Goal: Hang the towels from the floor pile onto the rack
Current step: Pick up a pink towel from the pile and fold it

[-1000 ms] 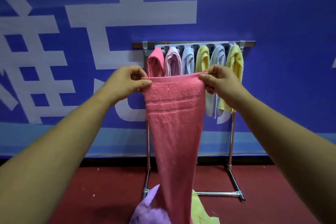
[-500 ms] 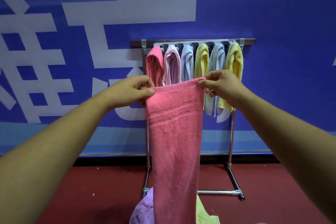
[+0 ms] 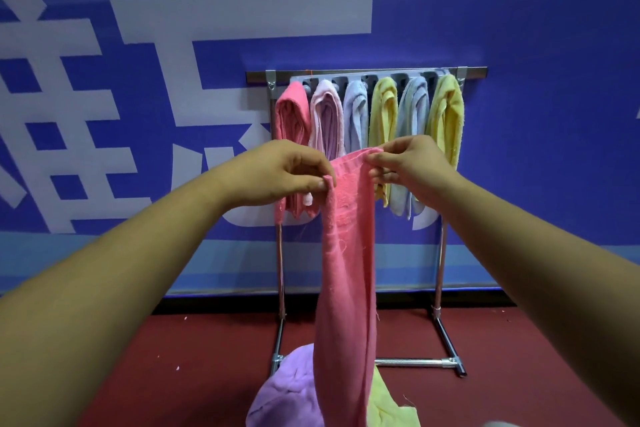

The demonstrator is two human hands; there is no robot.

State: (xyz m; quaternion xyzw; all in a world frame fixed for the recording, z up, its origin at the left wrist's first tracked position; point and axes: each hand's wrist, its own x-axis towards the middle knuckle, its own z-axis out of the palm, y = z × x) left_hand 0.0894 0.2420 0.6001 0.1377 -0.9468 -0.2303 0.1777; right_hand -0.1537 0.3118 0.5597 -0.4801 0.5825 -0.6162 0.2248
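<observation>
A long pink towel (image 3: 348,253) hangs from both my hands in front of the rack. My left hand (image 3: 277,173) pinches its top left corner and my right hand (image 3: 408,166) pinches the top right corner, the two hands close together so the top edge is bunched. The metal rack (image 3: 440,253) stands against the wall behind, with several towels in pink, lilac, pale blue and yellow (image 3: 446,114) hung from its top bar. On the floor below lie a purple towel (image 3: 291,395) and a yellow towel (image 3: 391,409), the pile partly hidden by the pink one.
A blue banner wall (image 3: 536,45) with large white characters runs behind the rack. The floor is dark red carpet (image 3: 173,357). The rack's foot bars (image 3: 446,340) stick out toward me at the right and left.
My hands have dropped lower and come closer together, so the pink towel's top edge went from stretched flat to narrow and folded.
</observation>
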